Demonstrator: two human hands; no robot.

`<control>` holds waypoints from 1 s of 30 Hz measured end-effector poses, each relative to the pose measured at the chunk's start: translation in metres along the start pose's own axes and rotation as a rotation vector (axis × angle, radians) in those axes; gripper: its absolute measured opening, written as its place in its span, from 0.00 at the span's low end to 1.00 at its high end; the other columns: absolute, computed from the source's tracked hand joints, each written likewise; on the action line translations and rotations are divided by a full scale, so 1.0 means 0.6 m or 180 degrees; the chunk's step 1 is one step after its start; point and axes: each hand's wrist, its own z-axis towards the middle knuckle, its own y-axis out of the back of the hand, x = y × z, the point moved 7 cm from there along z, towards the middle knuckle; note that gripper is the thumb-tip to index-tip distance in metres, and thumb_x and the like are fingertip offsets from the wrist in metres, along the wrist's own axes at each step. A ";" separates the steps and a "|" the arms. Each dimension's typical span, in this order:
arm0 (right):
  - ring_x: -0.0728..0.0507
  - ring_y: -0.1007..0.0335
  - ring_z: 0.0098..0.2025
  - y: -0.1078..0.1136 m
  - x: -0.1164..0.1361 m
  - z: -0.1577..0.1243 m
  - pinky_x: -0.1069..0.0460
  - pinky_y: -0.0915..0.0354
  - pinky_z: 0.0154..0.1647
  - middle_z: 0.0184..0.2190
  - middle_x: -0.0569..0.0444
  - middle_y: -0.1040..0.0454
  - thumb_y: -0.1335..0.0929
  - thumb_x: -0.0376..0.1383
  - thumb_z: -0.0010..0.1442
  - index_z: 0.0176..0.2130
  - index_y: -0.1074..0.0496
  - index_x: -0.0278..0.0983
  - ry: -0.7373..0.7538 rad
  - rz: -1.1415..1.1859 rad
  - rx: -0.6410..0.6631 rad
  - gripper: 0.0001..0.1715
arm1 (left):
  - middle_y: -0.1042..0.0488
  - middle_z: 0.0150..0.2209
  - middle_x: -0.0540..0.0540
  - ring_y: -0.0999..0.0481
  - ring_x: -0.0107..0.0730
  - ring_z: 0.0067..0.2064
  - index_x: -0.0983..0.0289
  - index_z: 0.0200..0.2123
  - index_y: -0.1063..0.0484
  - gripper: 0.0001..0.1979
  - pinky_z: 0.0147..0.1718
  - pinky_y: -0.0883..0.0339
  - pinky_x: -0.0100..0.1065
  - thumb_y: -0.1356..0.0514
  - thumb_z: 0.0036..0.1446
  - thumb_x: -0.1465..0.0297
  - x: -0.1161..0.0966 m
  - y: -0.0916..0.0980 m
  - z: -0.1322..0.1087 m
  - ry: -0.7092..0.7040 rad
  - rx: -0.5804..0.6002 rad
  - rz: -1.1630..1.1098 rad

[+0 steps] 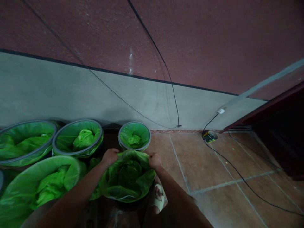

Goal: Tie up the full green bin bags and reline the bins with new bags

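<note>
A green mesh bag (129, 186) lines a dark bucket (128, 205) in front of me, its mouth spread wide. My left hand (110, 157) is closed on the bag's far left edge. On the far right edge, my right hand (155, 160) grips the same bag with its fingers bent round the fabric. More of the green fabric lies bunched inside the bag. Just beyond my hands stands a small bucket (149, 139) with a grey rim and a green liner. The fingertips of both hands are partly hidden in the fabric.
Several green-lined buckets stand at left, among them a round one (54, 144) and a large one (14, 196). A black cable (247, 183) crosses the tiled floor (209, 196) from a white socket (221, 111). A tin (210, 136) sits by the wall, left of a dark doorway.
</note>
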 end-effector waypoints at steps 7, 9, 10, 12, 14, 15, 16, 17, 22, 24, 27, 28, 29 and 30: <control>0.45 0.25 0.39 0.025 0.039 -0.002 0.56 0.35 0.42 0.38 0.50 0.20 0.37 0.29 0.60 0.40 0.22 0.34 0.0430 0.0486 -0.0263 0.15 | 0.21 0.50 0.56 0.24 0.38 0.51 0.65 0.47 0.23 0.23 0.53 0.37 0.30 0.47 0.48 0.79 -0.030 0.020 -0.015 -0.0384 -0.0296 0.0517; 0.45 0.25 0.39 0.028 0.035 -0.006 0.56 0.34 0.42 0.38 0.50 0.20 0.37 0.30 0.60 0.40 0.22 0.34 0.0362 0.0510 -0.0344 0.15 | 0.22 0.51 0.56 0.24 0.38 0.52 0.64 0.48 0.23 0.24 0.53 0.37 0.31 0.47 0.48 0.79 -0.028 0.027 -0.023 -0.0238 -0.0376 0.0678; 0.45 0.25 0.39 0.030 0.033 -0.008 0.56 0.34 0.42 0.38 0.50 0.20 0.38 0.30 0.61 0.41 0.23 0.34 0.0330 0.0540 -0.0389 0.15 | 0.22 0.51 0.56 0.24 0.38 0.52 0.64 0.48 0.24 0.24 0.53 0.36 0.30 0.47 0.49 0.79 -0.028 0.032 -0.027 -0.0163 -0.0400 0.0723; 0.45 0.24 0.39 0.037 0.030 -0.012 0.56 0.34 0.42 0.38 0.50 0.20 0.38 0.32 0.61 0.40 0.23 0.34 0.0296 0.0655 -0.0509 0.15 | 0.22 0.50 0.56 0.24 0.38 0.52 0.65 0.49 0.24 0.24 0.52 0.35 0.30 0.48 0.49 0.79 -0.030 0.042 -0.032 -0.0070 -0.0464 0.0809; 0.45 0.24 0.38 0.047 0.029 -0.017 0.57 0.34 0.40 0.37 0.50 0.20 0.39 0.33 0.61 0.39 0.23 0.34 0.0281 0.0801 -0.0644 0.15 | 0.22 0.51 0.58 0.24 0.38 0.51 0.66 0.50 0.25 0.24 0.51 0.35 0.30 0.48 0.51 0.78 -0.037 0.054 -0.036 -0.0069 -0.0544 0.0888; 0.45 0.24 0.38 0.053 0.029 -0.020 0.57 0.34 0.39 0.37 0.50 0.20 0.39 0.33 0.61 0.39 0.23 0.34 0.0267 0.0856 -0.0696 0.16 | 0.23 0.51 0.58 0.24 0.38 0.51 0.66 0.51 0.25 0.24 0.51 0.35 0.30 0.49 0.52 0.78 -0.040 0.059 -0.038 -0.0072 -0.0589 0.0910; 0.45 0.24 0.37 0.058 0.029 -0.023 0.57 0.34 0.39 0.36 0.50 0.20 0.39 0.33 0.61 0.39 0.23 0.34 0.0253 0.0876 -0.0723 0.16 | 0.23 0.51 0.59 0.24 0.38 0.51 0.66 0.52 0.26 0.24 0.50 0.35 0.30 0.49 0.53 0.78 -0.043 0.064 -0.039 -0.0087 -0.0629 0.0929; 0.45 0.24 0.38 0.063 0.029 -0.026 0.57 0.34 0.39 0.36 0.49 0.20 0.39 0.33 0.61 0.38 0.23 0.34 0.0243 0.0858 -0.0728 0.16 | 0.24 0.52 0.59 0.24 0.38 0.51 0.66 0.52 0.27 0.24 0.50 0.35 0.30 0.50 0.54 0.78 -0.046 0.067 -0.041 -0.0107 -0.0667 0.0954; 0.43 0.24 0.44 0.083 0.021 -0.038 0.55 0.34 0.43 0.42 0.46 0.20 0.38 0.32 0.62 0.42 0.24 0.35 0.0105 0.0287 -0.0705 0.14 | 0.23 0.48 0.62 0.23 0.40 0.49 0.65 0.51 0.28 0.20 0.48 0.34 0.32 0.50 0.59 0.72 -0.044 0.072 -0.052 -0.0127 -0.0790 0.1312; 0.42 0.24 0.45 0.080 0.009 -0.042 0.55 0.34 0.41 0.42 0.45 0.21 0.34 0.36 0.60 0.48 0.26 0.35 0.0018 0.0125 -0.0603 0.16 | 0.24 0.49 0.65 0.24 0.44 0.51 0.68 0.53 0.30 0.22 0.48 0.34 0.35 0.48 0.60 0.64 -0.034 0.072 -0.056 -0.0044 -0.0745 0.1425; 0.42 0.23 0.40 0.054 -0.010 -0.049 0.55 0.34 0.35 0.39 0.46 0.20 0.30 0.38 0.56 0.53 0.29 0.34 -0.0019 0.0232 -0.0236 0.25 | 0.24 0.50 0.68 0.24 0.48 0.52 0.71 0.53 0.31 0.29 0.47 0.34 0.36 0.44 0.56 0.54 -0.014 0.065 -0.062 0.0077 -0.0381 0.1390; 0.43 0.23 0.38 0.043 -0.013 -0.052 0.55 0.34 0.34 0.38 0.47 0.20 0.30 0.37 0.56 0.51 0.28 0.34 0.0018 0.0269 -0.0108 0.23 | 0.23 0.48 0.67 0.24 0.48 0.50 0.70 0.51 0.29 0.28 0.45 0.33 0.35 0.43 0.55 0.55 -0.009 0.059 -0.065 0.0064 -0.0194 0.1349; 0.43 0.24 0.37 0.033 -0.014 -0.056 0.55 0.35 0.33 0.36 0.48 0.20 0.31 0.36 0.56 0.47 0.25 0.34 0.0063 0.0253 -0.0009 0.19 | 0.22 0.46 0.65 0.23 0.46 0.48 0.68 0.47 0.26 0.23 0.43 0.33 0.34 0.43 0.55 0.57 -0.006 0.054 -0.068 0.0030 -0.0016 0.1316; 0.44 0.25 0.36 0.026 -0.014 -0.060 0.56 0.35 0.33 0.34 0.49 0.20 0.31 0.35 0.56 0.42 0.24 0.34 0.0105 0.0193 0.0049 0.13 | 0.21 0.43 0.63 0.22 0.45 0.47 0.67 0.42 0.24 0.18 0.41 0.33 0.33 0.43 0.56 0.59 -0.004 0.049 -0.071 -0.0029 0.0130 0.1304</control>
